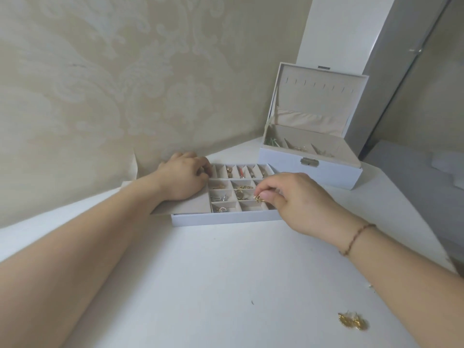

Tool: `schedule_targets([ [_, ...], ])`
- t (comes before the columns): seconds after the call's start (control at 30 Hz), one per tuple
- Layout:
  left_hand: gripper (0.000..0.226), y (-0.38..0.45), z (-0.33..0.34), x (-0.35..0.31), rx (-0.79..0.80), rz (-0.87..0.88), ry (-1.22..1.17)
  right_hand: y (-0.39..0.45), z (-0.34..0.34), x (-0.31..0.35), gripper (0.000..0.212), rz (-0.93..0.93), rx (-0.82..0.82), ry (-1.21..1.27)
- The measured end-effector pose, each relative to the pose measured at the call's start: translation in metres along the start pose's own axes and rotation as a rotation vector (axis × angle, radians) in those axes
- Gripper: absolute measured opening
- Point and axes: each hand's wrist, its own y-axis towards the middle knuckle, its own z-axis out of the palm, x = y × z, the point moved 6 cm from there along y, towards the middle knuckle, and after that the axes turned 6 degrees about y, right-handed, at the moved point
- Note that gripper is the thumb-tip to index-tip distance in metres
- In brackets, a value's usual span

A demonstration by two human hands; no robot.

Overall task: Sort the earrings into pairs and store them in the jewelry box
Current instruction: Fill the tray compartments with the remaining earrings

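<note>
A small gold earring [257, 199] is pinched between thumb and fingertips of the right hand [298, 199], right above the divided tray [226, 217], over the squares near its front right corner. Below it, the square cells carry gold pieces: a round sparkly one [222, 209] in the front row, a silver stud [221, 197] behind that, gold hoops [241, 194] in the middle column. Along the back row, the narrow slots hold more earrings, one of them orange-red [241, 172]. The left hand [184, 175] sits on the tray's back left corner, fingers curled down into the end slot; whether they grip anything there I cannot tell. Its heel rests on the flat beige panel [190, 205] at the tray's left end. The tray lies on the white bench [200, 272]. Behind and to the right stands the jewelry box [311, 169], lid up, clasp at the front, a few pieces in its lower compartments. Near the front right of the bench, well apart from the tray, lies a pair of gold leaf-shaped earrings [352, 321]. A thin beaded bracelet [356, 238] circles the right wrist.
</note>
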Motion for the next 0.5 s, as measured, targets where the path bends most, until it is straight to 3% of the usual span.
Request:
schedule_targets([
  [0.3,0.027,-0.002,-0.001,0.0,0.009,-0.015,0.009,0.001,0.013,-0.003,0.013,-0.005,0.014,0.096],
  [0.5,0.028,-0.002,-0.001,-0.001,0.003,-0.008,0.014,-0.027,-0.031,-0.009,0.01,-0.048,-0.137,0.184],
])
